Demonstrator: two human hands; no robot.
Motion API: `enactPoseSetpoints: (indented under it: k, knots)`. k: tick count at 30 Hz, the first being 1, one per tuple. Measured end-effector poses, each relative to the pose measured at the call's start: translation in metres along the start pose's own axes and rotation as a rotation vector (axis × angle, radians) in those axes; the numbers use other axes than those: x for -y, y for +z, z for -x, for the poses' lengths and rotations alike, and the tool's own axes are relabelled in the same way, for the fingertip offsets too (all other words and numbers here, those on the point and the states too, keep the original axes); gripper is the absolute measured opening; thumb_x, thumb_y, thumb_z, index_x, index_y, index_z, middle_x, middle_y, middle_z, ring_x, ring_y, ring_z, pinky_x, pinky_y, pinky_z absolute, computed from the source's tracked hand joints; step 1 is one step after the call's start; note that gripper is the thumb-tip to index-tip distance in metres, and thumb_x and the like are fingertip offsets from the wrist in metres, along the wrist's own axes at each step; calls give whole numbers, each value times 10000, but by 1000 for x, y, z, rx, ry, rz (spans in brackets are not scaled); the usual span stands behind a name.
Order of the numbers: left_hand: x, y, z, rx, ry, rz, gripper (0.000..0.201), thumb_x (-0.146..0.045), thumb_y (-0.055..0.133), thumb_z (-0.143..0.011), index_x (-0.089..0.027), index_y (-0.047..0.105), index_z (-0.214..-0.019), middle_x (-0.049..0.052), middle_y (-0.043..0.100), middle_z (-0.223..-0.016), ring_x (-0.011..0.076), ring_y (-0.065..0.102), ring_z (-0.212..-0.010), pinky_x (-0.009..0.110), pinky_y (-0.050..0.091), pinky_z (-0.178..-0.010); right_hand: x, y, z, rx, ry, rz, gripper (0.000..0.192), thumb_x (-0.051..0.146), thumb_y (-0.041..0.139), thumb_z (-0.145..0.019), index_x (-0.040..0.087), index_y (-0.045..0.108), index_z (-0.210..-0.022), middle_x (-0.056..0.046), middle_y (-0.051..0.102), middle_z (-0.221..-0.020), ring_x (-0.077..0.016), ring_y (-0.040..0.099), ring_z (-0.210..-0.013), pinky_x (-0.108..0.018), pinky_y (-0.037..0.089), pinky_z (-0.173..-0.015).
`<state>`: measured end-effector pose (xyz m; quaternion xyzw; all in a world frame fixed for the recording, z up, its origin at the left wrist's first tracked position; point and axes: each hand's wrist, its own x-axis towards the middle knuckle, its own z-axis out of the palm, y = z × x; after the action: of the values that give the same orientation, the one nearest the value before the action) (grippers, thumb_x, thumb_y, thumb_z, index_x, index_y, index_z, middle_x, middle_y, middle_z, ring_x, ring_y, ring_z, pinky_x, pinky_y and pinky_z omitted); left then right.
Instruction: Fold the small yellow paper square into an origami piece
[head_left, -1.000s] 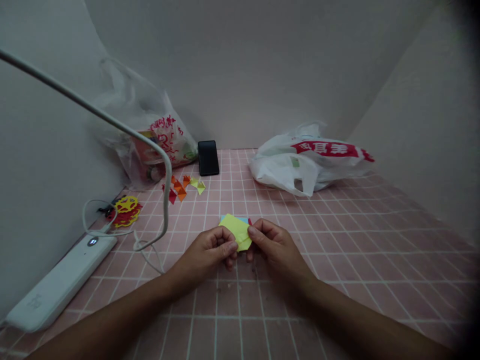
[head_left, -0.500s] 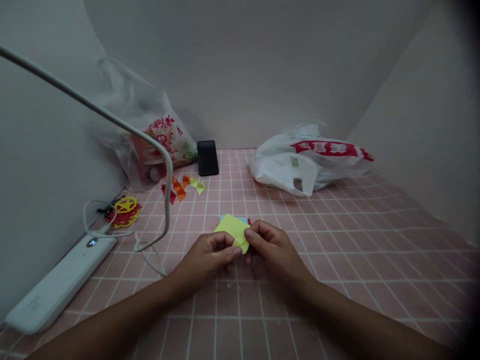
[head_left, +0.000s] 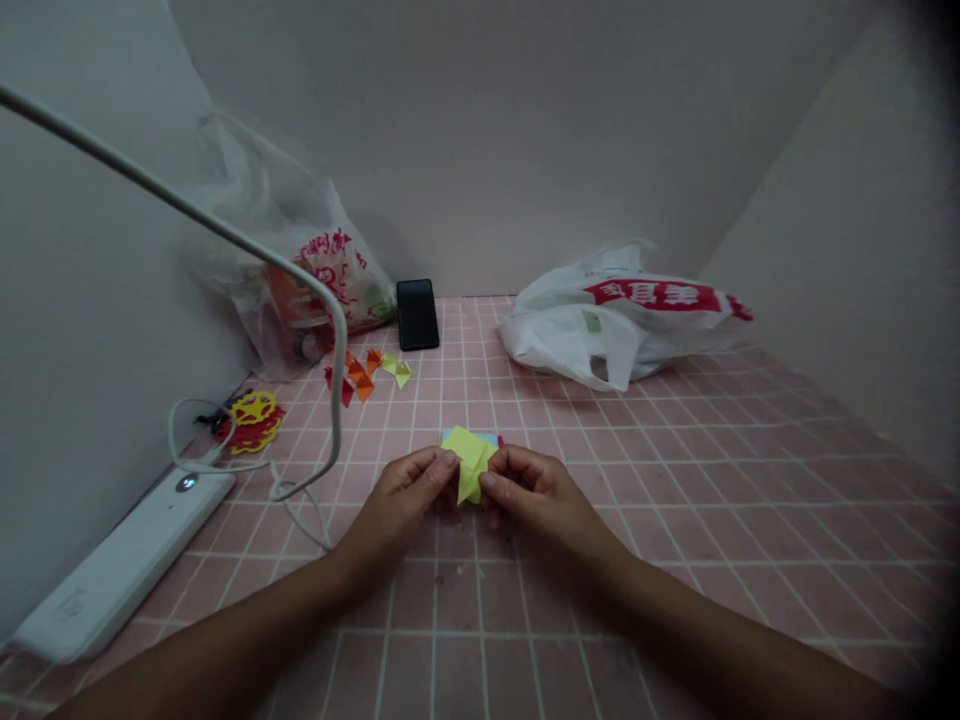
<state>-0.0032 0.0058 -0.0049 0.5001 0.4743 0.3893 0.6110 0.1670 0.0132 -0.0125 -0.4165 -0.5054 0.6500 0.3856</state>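
A small yellow sheet of folding paper [head_left: 466, 452] is held up between my two hands, with creases and a raised flap at its near corner. My left hand [head_left: 417, 492] pinches its left edge, thumb on top. My right hand [head_left: 534, 492] grips the right corner between thumb and bent forefinger. Behind the paper, partly covered, lies something light blue and flat [head_left: 490, 438], with a bit of red at its right end. The undersides of the fingers are hidden.
Small folded paper pieces [head_left: 361, 380] in red, orange and yellow lie ahead on the left. A black phone [head_left: 418, 315] leans near the wall. Plastic bags stand at the back left [head_left: 330, 270] and right [head_left: 570, 335]. A white power bank [head_left: 127, 565] and cable [head_left: 335, 400] occupy the left.
My left thumb has shifted up along the paper's left edge. The yellow paper has turned somewhat, and its near corner now shows opened folds. The right hand keeps its pinch.
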Motion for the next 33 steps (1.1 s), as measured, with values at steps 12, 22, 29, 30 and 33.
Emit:
enactPoseSetpoints:
  k: [12,22,29,30,33]
  knots:
    - [-8,1,-1,-12,16,-129,254,-385,574,-856,-165,610,-735,-31,590,-522,118,531,-505,248,406,-578,0,-1,1,8,-10,68,224,338,610,-783,200,475,-669,35,525,-525,-94,441,-453,-225,310,-451]
    - [-7,-1,0,30,16,-52,243,-360,600,-851,-150,633,-733,-23,613,-549,102,548,-520,231,417,-588,-13,-5,-3,42,-27,40,193,324,588,-821,195,502,-705,23,551,-543,-101,470,-457,-220,329,-442]
    - [-10,-2,0,42,17,-85,218,-344,623,-833,-145,649,-746,-22,627,-565,102,560,-538,224,425,-592,-6,-4,0,47,-31,47,226,329,599,-823,196,476,-688,29,531,-542,-100,458,-460,-223,323,-446]
    - [-10,-1,0,39,10,-79,207,-334,635,-823,-145,646,-738,-25,626,-559,98,555,-537,222,424,-597,-5,-4,0,49,-29,54,229,331,603,-820,195,477,-686,29,529,-537,-101,456,-460,-223,316,-447]
    - [-11,0,0,22,-23,-46,201,-326,652,-803,-144,639,-717,-26,627,-548,94,548,-528,219,422,-596,-3,-5,0,82,-51,43,231,353,589,-840,183,505,-707,19,551,-557,-106,486,-485,-233,340,-482]
